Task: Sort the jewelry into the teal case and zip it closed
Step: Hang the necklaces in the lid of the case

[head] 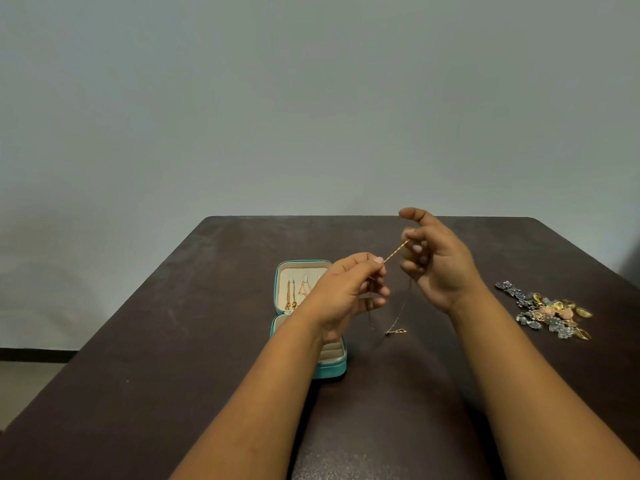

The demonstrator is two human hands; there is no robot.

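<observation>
Head view: teal case (332,370) lies open on the dark tabletop (173,341). Above it, left hand (346,292) and right hand (436,268) pinch a gold chain (396,252) taut between them; loose jewelry (547,310) sits at three o'clock.
</observation>
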